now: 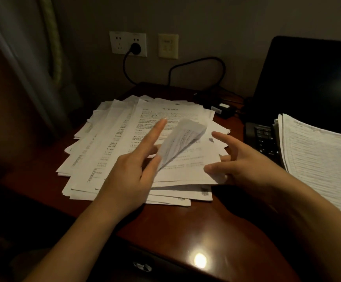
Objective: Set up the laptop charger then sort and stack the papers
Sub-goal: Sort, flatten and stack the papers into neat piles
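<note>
From the head view, a loose pile of papers (pixel 124 143) lies in the middle of the desk (pixel 186 231). It is fanned out to the left, with uneven edges. The top page has its long axis running from the near edge towards the wall, and its heading is at the far end. The sheets are thin, white and printed with dense lines of dark text.

One sheet (pixel 182 139) is lifted and curled over, blurred, with its lower edge against the thumb of the left hand (pixel 131 176). That hand's forefinger is straight and points up and to the right over the page. Whether the thumb and the half-hidden fingers pinch the sheet cannot be told. The right hand (pixel 245 161) is over the pile's near right corner with its fingers spread wide and holds nothing.

A second, neater stack (pixel 318 159) lies on the black laptop (pixel 308 82) at the right, covering part of its keyboard. The charger's black plug (pixel 135 48) sits in a white wall socket (pixel 128 44). Its cable (pixel 198 62) loops down to a black power brick (pixel 221 108) behind the pile.

The desk is glossy reddish-brown wood and reflects a lamp near its front edge. The room is dim, and the wall is plain grey.
</note>
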The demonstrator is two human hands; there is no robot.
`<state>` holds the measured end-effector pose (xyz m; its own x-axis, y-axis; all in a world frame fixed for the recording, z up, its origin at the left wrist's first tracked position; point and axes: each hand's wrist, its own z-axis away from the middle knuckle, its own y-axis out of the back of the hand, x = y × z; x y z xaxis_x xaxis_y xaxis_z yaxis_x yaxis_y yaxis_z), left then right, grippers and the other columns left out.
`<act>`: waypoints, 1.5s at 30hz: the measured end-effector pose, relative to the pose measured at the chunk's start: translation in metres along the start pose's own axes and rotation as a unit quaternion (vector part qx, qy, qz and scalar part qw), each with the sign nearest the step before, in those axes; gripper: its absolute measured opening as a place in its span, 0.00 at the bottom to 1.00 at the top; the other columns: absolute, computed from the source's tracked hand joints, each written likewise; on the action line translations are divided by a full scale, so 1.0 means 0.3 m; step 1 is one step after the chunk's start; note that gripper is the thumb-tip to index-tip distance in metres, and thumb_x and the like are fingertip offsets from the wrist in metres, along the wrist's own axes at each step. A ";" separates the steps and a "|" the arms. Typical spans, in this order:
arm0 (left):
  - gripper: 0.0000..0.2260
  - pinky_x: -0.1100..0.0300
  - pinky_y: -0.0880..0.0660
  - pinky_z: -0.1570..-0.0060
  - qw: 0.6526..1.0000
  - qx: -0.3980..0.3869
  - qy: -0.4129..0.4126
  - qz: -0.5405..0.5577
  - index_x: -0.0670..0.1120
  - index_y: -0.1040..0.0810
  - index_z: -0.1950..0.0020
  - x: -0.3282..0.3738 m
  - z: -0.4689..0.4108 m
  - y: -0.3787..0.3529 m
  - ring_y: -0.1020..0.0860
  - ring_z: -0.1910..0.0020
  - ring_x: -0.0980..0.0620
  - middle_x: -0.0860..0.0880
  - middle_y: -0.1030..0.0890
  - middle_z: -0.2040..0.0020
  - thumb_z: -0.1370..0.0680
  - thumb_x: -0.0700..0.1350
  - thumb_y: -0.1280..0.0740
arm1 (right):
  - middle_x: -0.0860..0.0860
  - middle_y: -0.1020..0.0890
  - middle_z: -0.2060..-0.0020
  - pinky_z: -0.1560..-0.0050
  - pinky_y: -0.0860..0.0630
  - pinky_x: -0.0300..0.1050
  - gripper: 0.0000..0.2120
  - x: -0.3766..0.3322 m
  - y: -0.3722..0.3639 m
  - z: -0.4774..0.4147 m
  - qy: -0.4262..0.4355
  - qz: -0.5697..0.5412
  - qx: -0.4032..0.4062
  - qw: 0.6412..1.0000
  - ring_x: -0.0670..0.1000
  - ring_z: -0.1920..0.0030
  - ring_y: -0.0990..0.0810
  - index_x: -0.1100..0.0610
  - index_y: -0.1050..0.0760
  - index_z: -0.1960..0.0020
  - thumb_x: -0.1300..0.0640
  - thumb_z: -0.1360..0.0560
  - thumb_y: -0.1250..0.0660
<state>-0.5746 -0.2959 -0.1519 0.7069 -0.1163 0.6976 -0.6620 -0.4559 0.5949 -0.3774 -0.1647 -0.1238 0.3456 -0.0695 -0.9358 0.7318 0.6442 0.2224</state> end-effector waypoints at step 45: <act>0.20 0.81 0.31 0.56 0.999 -0.016 0.016 0.033 0.65 0.26 0.34 -0.036 -0.012 -0.004 0.31 0.47 0.81 0.75 0.26 0.49 0.25 0.54 0.29 | 0.49 0.12 0.57 0.63 0.18 0.39 0.40 0.018 -0.056 -0.016 0.092 -0.002 0.094 0.991 0.47 0.59 0.13 0.42 0.46 0.20 0.57 0.25 0.27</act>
<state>-0.5821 -0.2910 -0.1587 0.6531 -0.1170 0.7482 -0.7151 -0.4204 0.5585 -0.3907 -0.1720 -0.1339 0.2417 0.0797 -0.9671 0.8353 0.4900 0.2491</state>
